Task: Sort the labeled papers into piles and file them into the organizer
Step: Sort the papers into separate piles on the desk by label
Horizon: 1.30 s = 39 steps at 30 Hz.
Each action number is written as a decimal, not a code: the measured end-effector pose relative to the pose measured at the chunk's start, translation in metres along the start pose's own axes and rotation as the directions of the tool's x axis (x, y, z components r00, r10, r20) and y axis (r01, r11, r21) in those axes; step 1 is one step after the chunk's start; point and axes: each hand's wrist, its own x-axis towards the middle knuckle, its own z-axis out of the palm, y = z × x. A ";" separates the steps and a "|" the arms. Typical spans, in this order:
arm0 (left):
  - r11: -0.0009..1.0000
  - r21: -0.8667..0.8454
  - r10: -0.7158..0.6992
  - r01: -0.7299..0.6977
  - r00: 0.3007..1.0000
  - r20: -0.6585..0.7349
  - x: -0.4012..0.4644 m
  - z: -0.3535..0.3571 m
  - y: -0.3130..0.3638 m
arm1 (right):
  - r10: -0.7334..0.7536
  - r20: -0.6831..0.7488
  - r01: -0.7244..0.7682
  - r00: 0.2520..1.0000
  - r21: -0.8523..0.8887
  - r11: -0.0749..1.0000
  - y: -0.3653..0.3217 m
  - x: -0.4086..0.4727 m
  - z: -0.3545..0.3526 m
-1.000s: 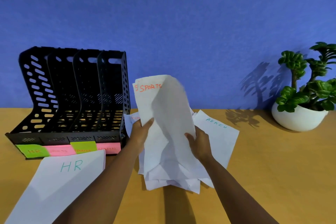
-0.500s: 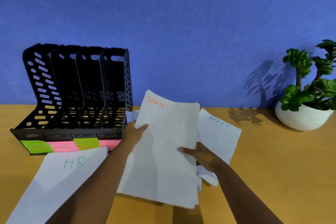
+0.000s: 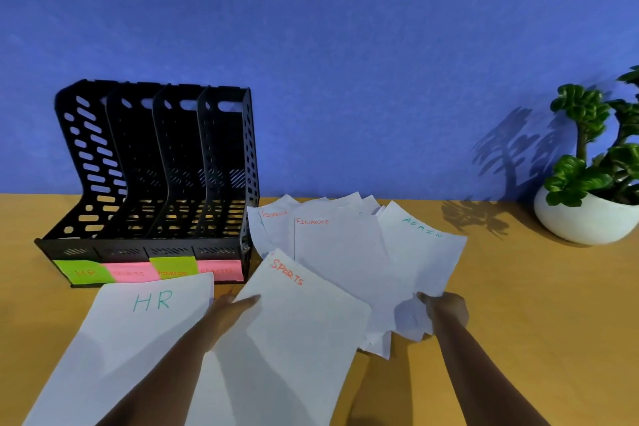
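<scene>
A wooden tabletop (image 3: 518, 304) carries a black four-slot plastic organizer (image 3: 155, 176) at far left. A white "SPORTS" sheet (image 3: 294, 332) lies long axis slanting toward it, pinched at its left edge by the nearer left hand (image 3: 231, 311). The right hand (image 3: 446, 309) pinches the loose white paper pile (image 3: 363, 252), just right.

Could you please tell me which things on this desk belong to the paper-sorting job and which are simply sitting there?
Part of the job:
- black organizer with HR, SPORTS, FINANCE, ADMIN slot tags
- HR sheet
- SPORTS sheet, gripped by the left hand
- FINANCE sheets
- ADMIN sheet
- right hand, holding the loose pile's edge

Just sitting there:
- potted plant
</scene>
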 end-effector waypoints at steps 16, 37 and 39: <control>0.975 0.202 0.133 -0.089 0.966 -0.221 0.003 -0.009 -0.024 | -0.207 -0.720 0.480 0.662 0.195 0.855 -0.059 0.004 -0.069; 0.970 0.239 0.110 -0.052 0.965 -0.239 0.006 -0.007 -0.018 | -0.276 0.022 0.276 0.961 0.009 0.961 -0.019 0.021 0.005; 0.971 0.237 0.101 -0.044 0.967 -0.233 0.006 -0.007 -0.018 | -0.235 -0.155 0.253 0.960 0.113 0.961 -0.015 0.028 -0.005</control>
